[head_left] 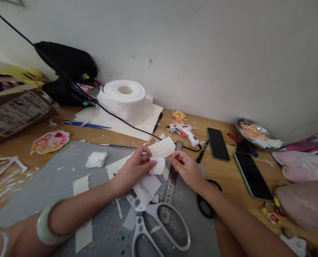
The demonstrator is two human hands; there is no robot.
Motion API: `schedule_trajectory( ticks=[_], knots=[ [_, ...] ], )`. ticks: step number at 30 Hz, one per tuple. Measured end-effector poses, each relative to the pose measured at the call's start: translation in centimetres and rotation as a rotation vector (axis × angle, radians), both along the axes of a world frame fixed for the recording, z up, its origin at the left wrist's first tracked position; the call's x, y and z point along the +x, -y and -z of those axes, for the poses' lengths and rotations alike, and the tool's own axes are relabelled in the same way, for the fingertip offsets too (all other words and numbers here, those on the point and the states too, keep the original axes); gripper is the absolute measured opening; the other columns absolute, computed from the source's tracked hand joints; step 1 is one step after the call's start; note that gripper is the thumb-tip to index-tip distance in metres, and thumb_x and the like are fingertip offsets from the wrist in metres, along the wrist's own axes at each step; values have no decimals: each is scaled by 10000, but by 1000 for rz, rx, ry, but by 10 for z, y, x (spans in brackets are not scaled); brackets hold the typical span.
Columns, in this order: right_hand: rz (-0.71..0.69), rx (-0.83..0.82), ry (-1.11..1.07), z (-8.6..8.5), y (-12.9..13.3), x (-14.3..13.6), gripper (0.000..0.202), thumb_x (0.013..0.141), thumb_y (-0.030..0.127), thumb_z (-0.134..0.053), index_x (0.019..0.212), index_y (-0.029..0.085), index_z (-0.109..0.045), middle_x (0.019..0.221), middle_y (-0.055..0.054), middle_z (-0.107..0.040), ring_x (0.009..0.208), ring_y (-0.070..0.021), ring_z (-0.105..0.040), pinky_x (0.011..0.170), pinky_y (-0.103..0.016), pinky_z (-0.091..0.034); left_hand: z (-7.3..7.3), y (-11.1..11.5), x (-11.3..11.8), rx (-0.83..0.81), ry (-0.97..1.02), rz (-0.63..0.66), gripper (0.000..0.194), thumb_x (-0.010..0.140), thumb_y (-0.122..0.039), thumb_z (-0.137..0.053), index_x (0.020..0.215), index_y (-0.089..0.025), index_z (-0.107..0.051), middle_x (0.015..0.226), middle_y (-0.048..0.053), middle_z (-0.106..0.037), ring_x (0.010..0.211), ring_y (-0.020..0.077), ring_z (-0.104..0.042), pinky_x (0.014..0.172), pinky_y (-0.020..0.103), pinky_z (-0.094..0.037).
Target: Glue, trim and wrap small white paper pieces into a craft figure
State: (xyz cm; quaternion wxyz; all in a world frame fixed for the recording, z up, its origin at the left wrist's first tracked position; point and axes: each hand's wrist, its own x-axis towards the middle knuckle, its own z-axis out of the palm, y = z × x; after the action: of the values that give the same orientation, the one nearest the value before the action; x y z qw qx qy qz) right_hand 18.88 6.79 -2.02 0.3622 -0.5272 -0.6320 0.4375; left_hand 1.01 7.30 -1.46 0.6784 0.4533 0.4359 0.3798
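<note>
My left hand (137,165) pinches a small white piece of tissue (157,165) between thumb and fingers. Just to its right is my right hand (184,165), fingertips pressed together and apart from the tissue; anything in them is too small to make out. Below the hands lie metal scissors (148,217) with open handles, their blades partly under white paper (148,187). A steel ruler (169,194) runs beneath my right hand. On the grey cutting mat (105,214), left of my hands, sits a small stack of white tissue squares (96,159).
Behind stand a large white tissue roll (124,101) and a glue gun (187,132) with a black cable. Two phones (218,143) and a metal bowl (255,134) of cutouts are at right. Black-handled scissors (203,205) lie under my right forearm. A cardboard box (16,110) is at left.
</note>
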Motion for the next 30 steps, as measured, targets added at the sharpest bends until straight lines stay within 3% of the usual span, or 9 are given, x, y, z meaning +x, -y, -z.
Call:
schedule_trajectory(
  ticks=[4,7,14,22,30],
  knots=[
    [-196,38,203,-5,8,-2,157,773,349,-534,783,192,-532,588,43,-517,526,-84,-462,504,-198,-338,-7,2,0,28,24,-27,279,694,-255,-569,797,-215,-312,599,-84,-512,475,65,-483,446,166,-371],
    [-247,56,273,-8,10,-2,187,763,377,-548,801,195,-557,578,42,-535,514,-83,-464,492,-197,-326,-11,3,0,65,25,-23,257,712,-261,-555,778,-217,-310,604,-87,-509,495,67,-488,458,163,-372],
    [-228,65,233,-5,8,-1,166,823,326,-461,813,191,-558,608,33,-521,545,-86,-474,512,-196,-340,-3,2,-2,130,-51,35,243,707,-234,-564,779,-217,-333,630,-92,-447,500,57,-459,469,164,-383],
    [-218,86,232,-4,8,-1,145,807,317,-480,786,188,-544,608,35,-521,545,-87,-466,508,-194,-338,-1,1,0,113,-90,89,326,676,-230,-582,821,-241,-290,628,-102,-445,487,67,-469,461,179,-422],
    [-169,102,211,-4,9,-2,124,802,278,-474,728,184,-503,567,47,-481,514,-79,-434,481,-188,-309,8,4,-4,223,-124,163,237,736,-189,-520,857,-239,-323,674,-67,-460,582,93,-474,501,186,-348]
  ],
)
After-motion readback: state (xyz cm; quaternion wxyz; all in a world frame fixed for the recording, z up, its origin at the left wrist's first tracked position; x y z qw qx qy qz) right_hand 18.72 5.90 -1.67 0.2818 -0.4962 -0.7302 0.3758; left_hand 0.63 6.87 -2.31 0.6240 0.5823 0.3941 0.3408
